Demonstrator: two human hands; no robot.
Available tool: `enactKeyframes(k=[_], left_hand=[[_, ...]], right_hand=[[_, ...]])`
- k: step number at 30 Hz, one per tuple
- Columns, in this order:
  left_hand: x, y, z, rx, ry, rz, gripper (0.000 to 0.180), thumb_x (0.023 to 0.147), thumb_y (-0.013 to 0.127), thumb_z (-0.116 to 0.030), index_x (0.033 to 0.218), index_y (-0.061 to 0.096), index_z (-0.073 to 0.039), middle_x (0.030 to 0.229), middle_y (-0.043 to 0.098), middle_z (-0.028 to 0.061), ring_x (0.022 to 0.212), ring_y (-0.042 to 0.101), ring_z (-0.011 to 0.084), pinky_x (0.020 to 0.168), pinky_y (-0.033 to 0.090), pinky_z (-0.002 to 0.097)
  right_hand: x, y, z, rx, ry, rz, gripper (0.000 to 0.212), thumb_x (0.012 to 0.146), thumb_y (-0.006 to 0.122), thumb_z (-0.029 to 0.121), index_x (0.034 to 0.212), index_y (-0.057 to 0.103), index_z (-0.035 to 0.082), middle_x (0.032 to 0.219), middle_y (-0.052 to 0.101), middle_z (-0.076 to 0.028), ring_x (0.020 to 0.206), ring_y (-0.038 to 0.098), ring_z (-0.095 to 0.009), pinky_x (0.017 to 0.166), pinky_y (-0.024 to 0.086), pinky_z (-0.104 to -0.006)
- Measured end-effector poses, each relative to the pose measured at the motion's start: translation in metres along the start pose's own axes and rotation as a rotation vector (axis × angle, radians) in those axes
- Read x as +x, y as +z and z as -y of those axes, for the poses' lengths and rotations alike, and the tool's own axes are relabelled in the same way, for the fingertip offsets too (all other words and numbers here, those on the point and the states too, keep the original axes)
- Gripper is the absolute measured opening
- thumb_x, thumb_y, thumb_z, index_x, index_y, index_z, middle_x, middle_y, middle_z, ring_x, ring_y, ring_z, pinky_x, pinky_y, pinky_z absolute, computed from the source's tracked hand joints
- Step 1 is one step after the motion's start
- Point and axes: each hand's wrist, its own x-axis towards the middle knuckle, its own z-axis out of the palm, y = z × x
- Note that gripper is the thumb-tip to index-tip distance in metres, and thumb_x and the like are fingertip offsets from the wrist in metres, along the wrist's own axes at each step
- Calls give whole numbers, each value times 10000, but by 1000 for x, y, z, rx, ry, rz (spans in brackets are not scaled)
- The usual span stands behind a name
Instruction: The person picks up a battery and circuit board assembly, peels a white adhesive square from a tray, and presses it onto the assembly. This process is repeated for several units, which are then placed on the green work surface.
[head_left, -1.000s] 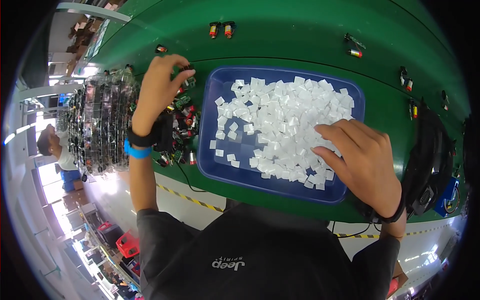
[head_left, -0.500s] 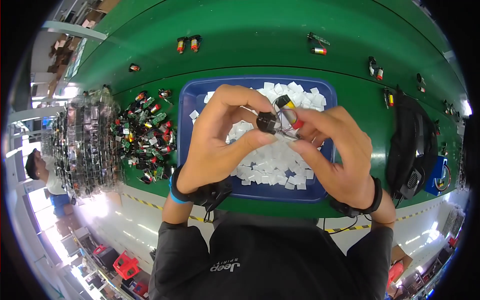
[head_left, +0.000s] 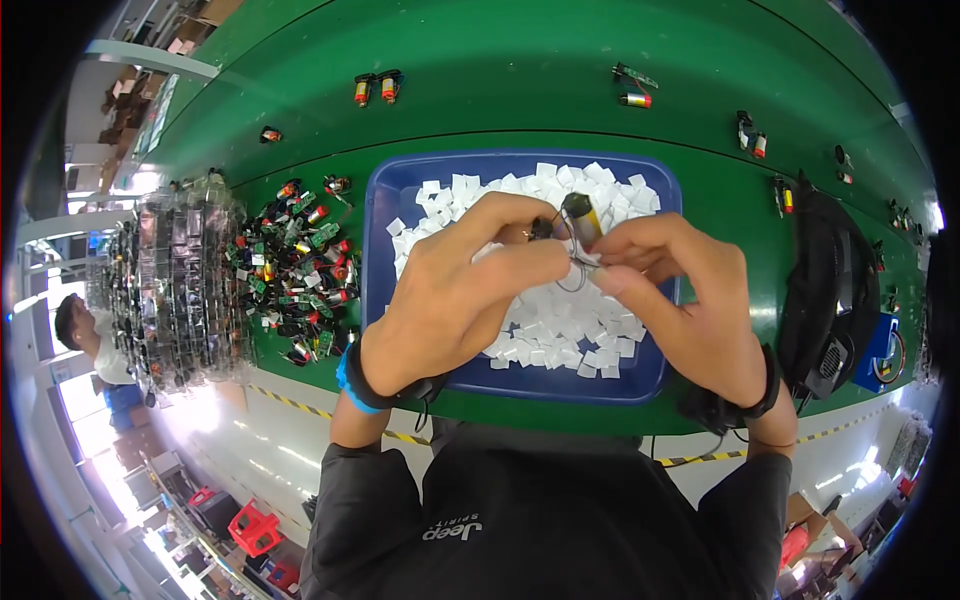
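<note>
Over a blue tray [head_left: 520, 393] heaped with small white square pads [head_left: 545, 325], both my hands are pinching one wired battery assembly. Its yellow and black cylindrical battery [head_left: 584, 220] points up and away between them. Closed around the dark small part [head_left: 541, 230] on its wires is my left hand [head_left: 450, 290], whose fingers cover most of that part. My right hand [head_left: 690, 300] is closed too, thumb against fingers at the thin wires [head_left: 574, 275] beside the battery. A whitish bit shows at those fingertips; I cannot tell whether it is a pad.
A pile of battery and circuit-board assemblies [head_left: 300, 270] lies left of the tray, near stacked clear trays [head_left: 175, 290]. More assemblies [head_left: 375, 88] are spaced along the far green table [head_left: 500, 80]. At right are a black bag [head_left: 830, 290] and a blue box [head_left: 880, 350].
My left hand has turned, its fingers now covering more of the dark part. The battery's red end has swung out of sight and the battery now stands more upright.
</note>
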Motion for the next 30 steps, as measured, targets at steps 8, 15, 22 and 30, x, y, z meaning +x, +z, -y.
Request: enactKeyframes(k=[8, 15, 22, 30], left_hand=[[2, -1, 1, 214, 106, 37, 331, 704, 665, 139, 931, 694, -100, 1207, 609, 177, 883, 656, 289, 716, 568, 357], [7, 0, -3, 222, 138, 75, 329, 787, 633, 135, 1035, 650, -81, 1239, 595, 195, 1013, 655, 311, 816, 574, 396], [9, -1, -8, -281, -527, 83, 397, 871, 768, -120, 1197, 558, -34, 1136, 674, 117, 861, 675, 173, 779, 562, 306], [15, 5, 1, -206, -466, 145, 403, 863, 754, -58, 1215, 564, 0, 1066, 660, 96, 928, 642, 132, 744, 569, 261]], right_hand=[[8, -7, 10, 555, 472, 93, 187, 938, 650, 8, 1115, 619, -44, 948, 717, -103, 723, 668, -101, 550, 538, -216], [10, -9, 3, 543, 491, 34, 160, 943, 658, 28, 1083, 620, -41, 911, 704, -90, 688, 646, -88, 549, 526, -206], [7, -4, -6, 368, 433, -39, 145, 926, 693, 38, 1034, 626, -29, 883, 693, -65, 707, 659, -90, 569, 530, -219], [4, 3, -20, -238, -88, -70, 121, 890, 702, -6, 984, 626, -18, 871, 689, -82, 720, 676, -142, 616, 544, -250]])
